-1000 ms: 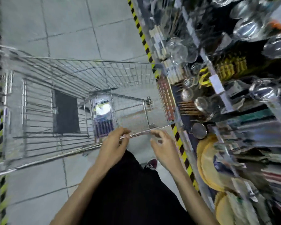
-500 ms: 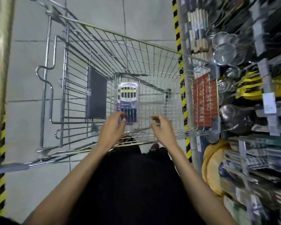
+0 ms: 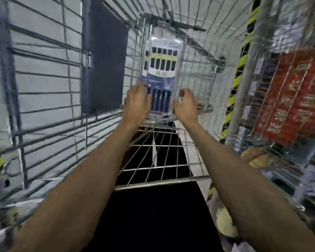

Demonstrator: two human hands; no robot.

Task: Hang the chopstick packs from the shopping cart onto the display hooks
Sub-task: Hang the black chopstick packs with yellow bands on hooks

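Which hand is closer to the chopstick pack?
Left. The left hand overlaps the lower left edge of the pack; the right hand hovers just off its right edge.

Red packs (image 3: 295,99) right; yellow-black tape (image 3: 243,60) on tiled floor (image 3: 44,83)

The left hand (image 3: 136,104) and right hand (image 3: 186,106) are bare, and both forearms (image 3: 91,171) are uncovered back to the frame's edge. Below the hands, between the forearms, lies a plain black garment (image 3: 153,224), its cut too dark to tell.
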